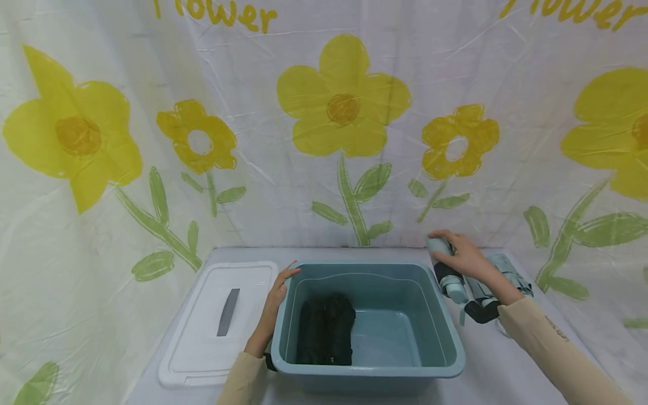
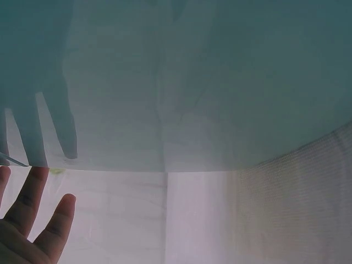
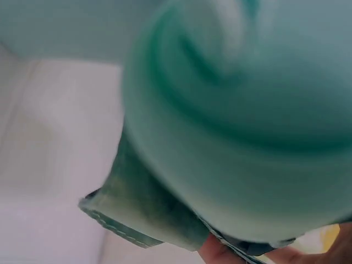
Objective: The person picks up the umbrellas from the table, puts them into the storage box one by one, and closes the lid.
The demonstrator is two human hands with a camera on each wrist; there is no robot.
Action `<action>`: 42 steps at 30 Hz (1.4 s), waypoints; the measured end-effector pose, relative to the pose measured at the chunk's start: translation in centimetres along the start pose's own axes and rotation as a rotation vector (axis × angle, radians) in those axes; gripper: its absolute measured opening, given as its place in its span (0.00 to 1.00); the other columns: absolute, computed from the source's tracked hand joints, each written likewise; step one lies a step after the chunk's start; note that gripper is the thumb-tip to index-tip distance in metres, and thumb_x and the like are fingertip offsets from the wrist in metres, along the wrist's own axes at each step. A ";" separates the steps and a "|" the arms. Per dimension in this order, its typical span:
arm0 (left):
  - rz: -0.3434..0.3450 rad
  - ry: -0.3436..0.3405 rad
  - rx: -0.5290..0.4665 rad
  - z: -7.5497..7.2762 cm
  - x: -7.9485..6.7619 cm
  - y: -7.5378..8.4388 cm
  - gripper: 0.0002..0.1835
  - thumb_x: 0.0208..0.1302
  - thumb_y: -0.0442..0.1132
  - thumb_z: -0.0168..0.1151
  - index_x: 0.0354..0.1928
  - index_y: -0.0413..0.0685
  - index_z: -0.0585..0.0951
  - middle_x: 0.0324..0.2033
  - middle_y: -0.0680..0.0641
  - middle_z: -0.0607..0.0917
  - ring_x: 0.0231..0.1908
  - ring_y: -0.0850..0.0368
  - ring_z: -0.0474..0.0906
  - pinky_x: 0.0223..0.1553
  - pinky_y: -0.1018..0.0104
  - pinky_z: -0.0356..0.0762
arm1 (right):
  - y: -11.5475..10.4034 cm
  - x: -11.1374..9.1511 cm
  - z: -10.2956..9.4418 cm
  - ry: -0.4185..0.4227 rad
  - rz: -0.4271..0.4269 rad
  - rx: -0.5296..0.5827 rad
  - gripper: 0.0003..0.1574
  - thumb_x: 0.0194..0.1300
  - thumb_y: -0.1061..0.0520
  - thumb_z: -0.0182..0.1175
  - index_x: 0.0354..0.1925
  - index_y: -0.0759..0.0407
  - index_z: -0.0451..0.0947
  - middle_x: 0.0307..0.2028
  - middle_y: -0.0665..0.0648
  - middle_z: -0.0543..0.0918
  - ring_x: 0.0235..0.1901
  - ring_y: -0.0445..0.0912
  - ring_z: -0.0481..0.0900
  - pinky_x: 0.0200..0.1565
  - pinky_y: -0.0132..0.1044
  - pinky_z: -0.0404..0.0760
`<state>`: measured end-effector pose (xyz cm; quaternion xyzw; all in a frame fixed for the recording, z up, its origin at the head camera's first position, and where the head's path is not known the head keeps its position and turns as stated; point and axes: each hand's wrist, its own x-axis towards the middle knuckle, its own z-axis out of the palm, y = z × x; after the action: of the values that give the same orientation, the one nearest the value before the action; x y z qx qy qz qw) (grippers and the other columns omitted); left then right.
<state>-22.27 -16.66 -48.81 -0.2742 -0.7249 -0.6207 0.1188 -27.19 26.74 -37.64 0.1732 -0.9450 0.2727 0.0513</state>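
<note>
1. Blue bin (image 1: 374, 372), mid-scene.
2. White lid (image 1: 192, 337), left of bin.
3. Dark bundles (image 1: 326, 332), bin's left half.
4. Green roll (image 1: 448, 275) w/ black band, prob. a folded umbrella: clamped in R hand (image 1: 468, 257), by bin's far-right rim.
5. L hand (image 1: 273, 295): fingers apart, touching far-left rim.

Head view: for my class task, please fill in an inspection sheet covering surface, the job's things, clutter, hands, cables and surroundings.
Surface: pale table.
Job's things: blue tub with dark bundles in its left part; green bundle to its right; more green items, partly hidden by the right arm.
Clutter: white lid, left of the tub.
Hands: left hand touches the tub's rim; right hand holds the green bundle.
Cables: nothing seen.
Surroundings: flower-patterned curtain behind.
</note>
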 end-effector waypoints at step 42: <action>0.005 0.015 -0.014 0.2 -0.2 -1.1 0.24 0.73 0.39 0.27 0.66 0.43 0.62 0.71 0.43 0.52 0.70 0.40 0.45 0.60 0.31 0.45 | -8.0 -0.8 1.2 -0.164 -0.114 0.211 0.26 0.65 0.46 0.56 0.60 0.47 0.65 0.56 0.66 0.65 0.49 0.57 0.67 0.42 0.48 0.72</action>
<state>-22.67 -16.63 -49.84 -0.2723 -0.7189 -0.6275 0.1237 -23.60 20.01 -34.79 0.2526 -0.9008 0.3520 -0.0291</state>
